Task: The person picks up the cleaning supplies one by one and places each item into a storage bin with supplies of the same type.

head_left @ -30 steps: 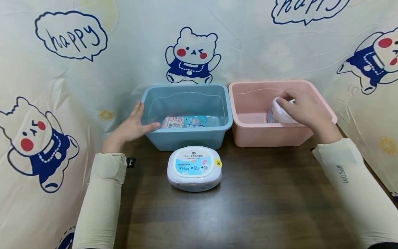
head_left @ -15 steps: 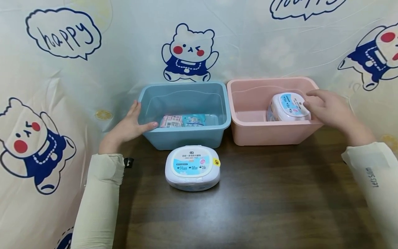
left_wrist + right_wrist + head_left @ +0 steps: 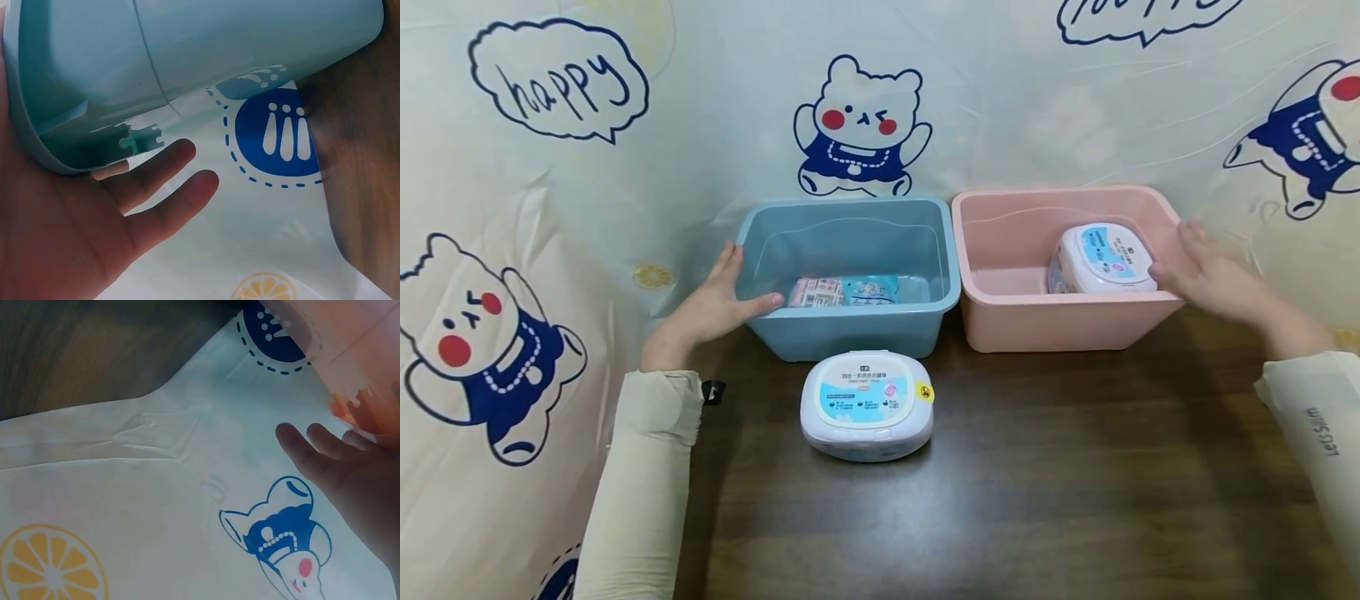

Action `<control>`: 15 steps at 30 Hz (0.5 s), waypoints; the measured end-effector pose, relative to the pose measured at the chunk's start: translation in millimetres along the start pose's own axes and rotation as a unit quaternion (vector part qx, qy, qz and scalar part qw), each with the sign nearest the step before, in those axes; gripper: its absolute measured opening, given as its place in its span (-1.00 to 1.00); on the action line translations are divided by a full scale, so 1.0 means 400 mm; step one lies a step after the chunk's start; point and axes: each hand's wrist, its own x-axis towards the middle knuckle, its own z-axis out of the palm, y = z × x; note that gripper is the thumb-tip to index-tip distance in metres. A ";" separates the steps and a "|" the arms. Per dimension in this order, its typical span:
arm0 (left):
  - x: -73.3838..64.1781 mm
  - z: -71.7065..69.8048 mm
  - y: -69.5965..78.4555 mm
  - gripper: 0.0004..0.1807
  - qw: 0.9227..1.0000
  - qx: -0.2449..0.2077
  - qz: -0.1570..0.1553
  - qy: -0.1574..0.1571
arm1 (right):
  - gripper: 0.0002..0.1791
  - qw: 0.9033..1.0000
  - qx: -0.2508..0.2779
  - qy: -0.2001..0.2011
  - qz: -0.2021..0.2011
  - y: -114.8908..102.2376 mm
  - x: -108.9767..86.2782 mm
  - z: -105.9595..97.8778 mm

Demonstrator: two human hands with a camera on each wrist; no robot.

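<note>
My left hand [image 3: 703,308] rests at the left end of a blue plastic bin [image 3: 850,335]. Its thumb lies over the front rim, while the fingers [image 3: 178,194] extend loosely along the outside. Inside that bin lie a pink-and-white packet [image 3: 817,292] and a light-blue packet [image 3: 871,290]. At the right end of a pink bin [image 3: 1075,326], my right hand [image 3: 1213,275] touches the rim, thumb inside and fingers outside. A white lidded tub [image 3: 1108,257] sits in the pink bin near that thumb. Another white tub [image 3: 867,407] stands on the table before the blue bin.
Both bins stand side by side on the dark wooden table [image 3: 1000,483], against a printed cloth [image 3: 1000,100] covering the back and sides. The cloth's left side [image 3: 512,333] runs close beside my left forearm.
My right hand lets go of the tub in the pink bin and moves right to the bin's rim. The tub's labelled lid is now uncovered. My left hand stays on the blue bin.
</note>
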 end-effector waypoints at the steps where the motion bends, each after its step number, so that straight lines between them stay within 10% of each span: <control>1: -0.001 -0.001 0.000 0.36 1.000 0.000 -0.002 0.001 | 0.04 1.000 0.003 -0.004 -0.003 0.002 0.001 0.000; 15: -0.009 0.012 -0.001 0.31 0.999 -0.004 -0.006 0.035 | 0.16 0.999 0.005 -0.049 -0.017 0.012 -0.008 -0.009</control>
